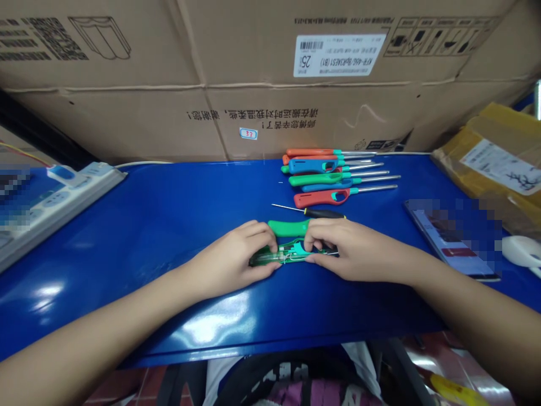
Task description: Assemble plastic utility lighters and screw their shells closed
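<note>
Head view, glossy blue table, cardboard behind

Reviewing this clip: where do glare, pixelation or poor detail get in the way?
Head view: bright glare on the glossy blue tabletop, on either side of the left forearm; head view: blocky pixelation over the flat, dark-rimmed phone and at the left edge; head view: the opened green plastic lighter is partly covered by fingers, its finest inner parts too small to resolve.

light: moderate, soft | glare: white patches, blue table | pixelated: left edge, phone
</note>
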`<state>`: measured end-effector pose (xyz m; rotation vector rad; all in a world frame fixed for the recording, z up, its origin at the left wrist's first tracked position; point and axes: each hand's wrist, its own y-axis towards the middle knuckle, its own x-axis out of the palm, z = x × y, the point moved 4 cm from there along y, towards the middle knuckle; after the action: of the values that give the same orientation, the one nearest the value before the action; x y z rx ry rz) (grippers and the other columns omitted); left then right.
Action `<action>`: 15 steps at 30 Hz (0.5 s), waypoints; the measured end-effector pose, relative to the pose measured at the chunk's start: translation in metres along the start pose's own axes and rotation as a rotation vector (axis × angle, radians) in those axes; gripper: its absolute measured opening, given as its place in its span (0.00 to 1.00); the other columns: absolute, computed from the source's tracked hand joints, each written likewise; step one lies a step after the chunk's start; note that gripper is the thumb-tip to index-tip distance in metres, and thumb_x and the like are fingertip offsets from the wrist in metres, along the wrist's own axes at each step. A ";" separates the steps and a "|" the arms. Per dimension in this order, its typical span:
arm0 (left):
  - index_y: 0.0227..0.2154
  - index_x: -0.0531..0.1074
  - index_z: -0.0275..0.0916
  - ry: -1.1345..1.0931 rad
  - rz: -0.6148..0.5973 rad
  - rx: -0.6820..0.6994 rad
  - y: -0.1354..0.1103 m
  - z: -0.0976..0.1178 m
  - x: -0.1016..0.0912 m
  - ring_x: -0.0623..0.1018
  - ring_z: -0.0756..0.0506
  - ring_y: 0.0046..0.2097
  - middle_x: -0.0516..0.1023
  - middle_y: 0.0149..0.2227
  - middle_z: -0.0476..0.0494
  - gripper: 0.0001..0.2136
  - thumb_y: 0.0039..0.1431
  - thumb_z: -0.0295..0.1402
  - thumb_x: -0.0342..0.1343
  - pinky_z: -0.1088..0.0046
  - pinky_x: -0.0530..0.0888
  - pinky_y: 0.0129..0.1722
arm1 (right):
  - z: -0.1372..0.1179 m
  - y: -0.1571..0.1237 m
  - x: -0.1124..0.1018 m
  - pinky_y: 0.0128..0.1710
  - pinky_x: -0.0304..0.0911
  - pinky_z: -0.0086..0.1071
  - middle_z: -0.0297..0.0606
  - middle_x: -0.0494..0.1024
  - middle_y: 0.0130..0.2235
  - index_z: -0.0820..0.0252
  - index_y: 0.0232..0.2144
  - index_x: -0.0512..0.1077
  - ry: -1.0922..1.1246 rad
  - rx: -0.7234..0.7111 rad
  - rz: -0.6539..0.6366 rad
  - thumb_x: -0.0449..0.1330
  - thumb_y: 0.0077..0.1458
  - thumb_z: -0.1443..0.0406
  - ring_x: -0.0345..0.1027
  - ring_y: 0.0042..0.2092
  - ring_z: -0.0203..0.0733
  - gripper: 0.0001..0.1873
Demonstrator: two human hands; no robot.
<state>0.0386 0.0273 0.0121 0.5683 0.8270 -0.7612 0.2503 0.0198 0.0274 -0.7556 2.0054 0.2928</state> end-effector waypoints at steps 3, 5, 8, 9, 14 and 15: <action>0.40 0.72 0.39 -0.071 -0.026 -0.029 0.000 0.004 0.001 0.76 0.43 0.46 0.76 0.43 0.43 0.05 0.66 0.34 0.61 0.68 0.72 0.46 | -0.003 -0.001 -0.001 0.38 0.57 0.33 0.34 0.75 0.36 0.57 0.35 0.71 0.021 0.006 -0.032 0.62 0.62 0.65 0.65 0.36 0.38 0.03; 0.40 0.73 0.39 -0.103 -0.035 -0.036 0.000 0.006 0.000 0.76 0.44 0.46 0.76 0.42 0.44 0.06 0.67 0.35 0.60 0.69 0.72 0.45 | -0.005 -0.002 -0.004 0.37 0.57 0.33 0.33 0.74 0.36 0.57 0.34 0.70 0.021 0.009 -0.036 0.60 0.63 0.66 0.64 0.36 0.38 0.03; 0.41 0.73 0.40 -0.110 -0.016 -0.070 0.000 0.007 -0.002 0.77 0.45 0.43 0.77 0.40 0.46 0.07 0.69 0.38 0.58 0.70 0.71 0.43 | -0.006 -0.004 -0.008 0.36 0.55 0.32 0.33 0.74 0.35 0.57 0.35 0.67 -0.003 0.000 -0.015 0.55 0.66 0.66 0.64 0.35 0.38 0.05; 0.42 0.73 0.40 -0.107 -0.005 -0.080 0.000 0.007 -0.003 0.77 0.46 0.42 0.77 0.40 0.46 0.07 0.69 0.38 0.58 0.70 0.71 0.42 | -0.007 -0.004 -0.009 0.35 0.55 0.32 0.34 0.74 0.35 0.57 0.35 0.66 -0.024 -0.007 -0.010 0.54 0.67 0.66 0.64 0.35 0.38 0.05; 0.41 0.73 0.40 -0.105 0.013 -0.079 0.000 0.006 -0.003 0.77 0.45 0.42 0.78 0.40 0.45 0.06 0.67 0.37 0.60 0.70 0.71 0.41 | -0.010 -0.006 -0.010 0.33 0.51 0.33 0.33 0.74 0.34 0.56 0.35 0.63 -0.113 -0.060 -0.008 0.53 0.67 0.67 0.63 0.32 0.38 0.06; 0.41 0.73 0.40 -0.103 0.008 -0.079 0.000 0.005 -0.002 0.77 0.45 0.42 0.78 0.40 0.45 0.06 0.67 0.37 0.60 0.69 0.71 0.41 | -0.011 -0.006 -0.010 0.33 0.51 0.33 0.33 0.73 0.34 0.56 0.34 0.63 -0.114 -0.075 0.009 0.53 0.67 0.67 0.63 0.32 0.38 0.06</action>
<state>0.0397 0.0243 0.0170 0.4573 0.7554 -0.7410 0.2503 0.0139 0.0425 -0.7602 1.8994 0.4098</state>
